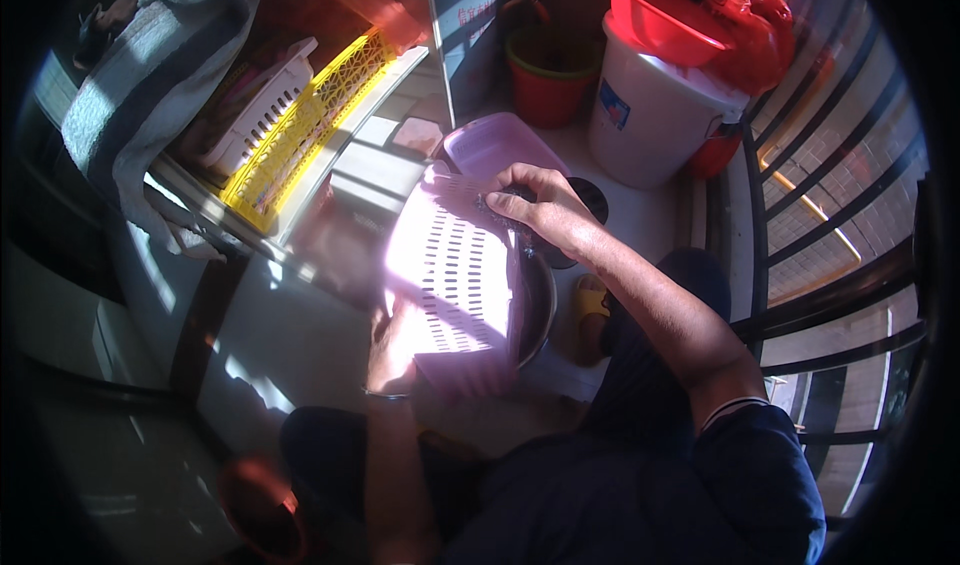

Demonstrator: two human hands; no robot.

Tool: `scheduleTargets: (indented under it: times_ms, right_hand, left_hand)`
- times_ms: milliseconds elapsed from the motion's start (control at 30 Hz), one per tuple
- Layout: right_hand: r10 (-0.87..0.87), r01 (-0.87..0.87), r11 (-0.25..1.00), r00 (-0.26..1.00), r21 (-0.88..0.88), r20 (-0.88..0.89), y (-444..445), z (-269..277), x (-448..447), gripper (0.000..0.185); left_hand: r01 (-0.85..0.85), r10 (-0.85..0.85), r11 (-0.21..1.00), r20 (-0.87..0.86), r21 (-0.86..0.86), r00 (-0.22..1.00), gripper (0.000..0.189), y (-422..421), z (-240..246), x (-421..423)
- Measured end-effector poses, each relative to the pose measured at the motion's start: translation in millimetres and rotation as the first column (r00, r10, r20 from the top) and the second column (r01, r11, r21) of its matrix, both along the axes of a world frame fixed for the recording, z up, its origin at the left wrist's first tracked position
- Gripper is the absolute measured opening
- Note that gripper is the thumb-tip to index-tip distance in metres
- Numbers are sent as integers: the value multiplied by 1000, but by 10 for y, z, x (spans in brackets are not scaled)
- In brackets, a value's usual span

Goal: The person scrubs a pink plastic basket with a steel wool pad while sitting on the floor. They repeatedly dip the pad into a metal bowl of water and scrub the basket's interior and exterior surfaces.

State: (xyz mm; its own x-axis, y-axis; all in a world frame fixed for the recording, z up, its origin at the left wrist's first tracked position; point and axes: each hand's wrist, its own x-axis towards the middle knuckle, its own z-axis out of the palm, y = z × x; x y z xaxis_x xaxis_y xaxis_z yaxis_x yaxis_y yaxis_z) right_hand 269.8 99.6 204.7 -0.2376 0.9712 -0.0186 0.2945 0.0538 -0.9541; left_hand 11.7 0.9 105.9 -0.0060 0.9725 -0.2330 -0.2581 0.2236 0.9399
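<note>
A pink slotted plastic basket [457, 280] is held up in front of me, its slotted face turned upward and brightly sunlit. My left hand [394, 347] grips its left side near the lower corner; glare hides some of the fingers. With thumb and fingers, my right hand [551, 208] pinches a dark scouring pad [501, 214], seemingly steel wool, at the basket's upper right edge. Below the basket, partly covered by it, sits a round metal basin [544, 310]. A pink plastic tub [506, 145] stands just beyond.
At the left are a yellow lattice basket [330, 122], a white slotted basket [262, 114] and a hanging striped towel [180, 62]. A white bucket [630, 129] bears a red basin [660, 24]; a red bucket [551, 92] is beside it. Dark railings [817, 313] run along the right.
</note>
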Motion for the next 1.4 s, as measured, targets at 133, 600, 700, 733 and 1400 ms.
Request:
scheduleTargets:
  times_ms: [133,600,700,733,1400]
  right_hand:
    - [93,-132,943,986,305,141,4,51,85,18]
    - [128,-578,468,793,669,596,-520,31,-217,17]
    - [145,-585,466,790,664,595,-519,16,-234,16]
    - [164,-547,545,813,635,559,-461,13,-222,15]
    - [113,-404,610,896,682,429,-384,-170,-339,16]
  left_hand:
    - [-16,51,949,-104,314,993,47,57,-169,-92]
    - [-6,65,938,-158,347,985,45,97,-444,-295]
    - [-35,45,956,-27,291,999,38,60,-386,-334]
    - [-47,73,956,-79,290,994,38,71,-377,-319]
    - [-150,148,986,31,77,989,49,86,-59,-220]
